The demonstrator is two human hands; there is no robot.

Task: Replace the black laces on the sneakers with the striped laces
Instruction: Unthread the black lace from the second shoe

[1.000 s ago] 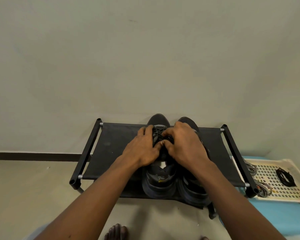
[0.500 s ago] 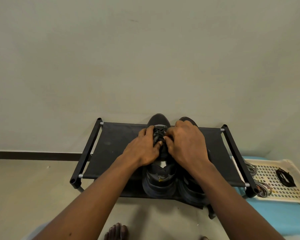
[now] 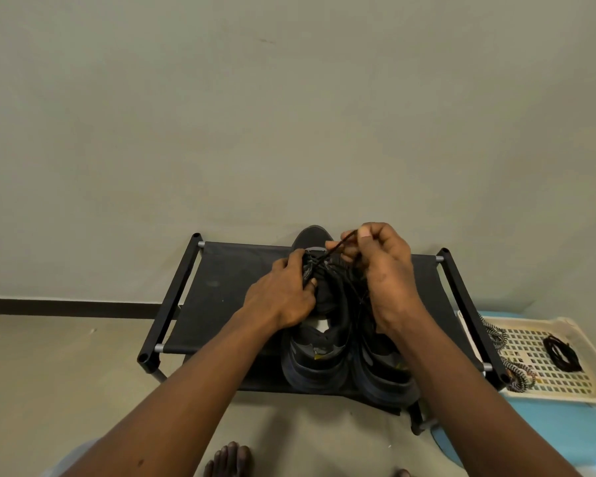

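Two dark sneakers stand side by side on a black fabric rack (image 3: 227, 297), toes to the wall: the left sneaker (image 3: 315, 359) and the right sneaker (image 3: 382, 376). My left hand (image 3: 279, 297) grips the left sneaker's upper at the eyelets. My right hand (image 3: 382, 270) is raised over the toes and pinches a black lace (image 3: 334, 251) that runs taut down to the left sneaker's eyelets. Striped laces (image 3: 511, 370) hang over the near edge of a cream tray (image 3: 585, 390) at the right. A coiled black lace (image 3: 561, 352) lies in that tray.
The rack stands against a plain wall on a beige floor. The tray rests on a light blue surface (image 3: 530, 438) to the right of the rack. My bare toes (image 3: 229, 459) show at the bottom edge.
My right hand has lifted up and away from the sneaker, drawing a length of black lace out taut. My left hand stays on the left sneaker's upper.
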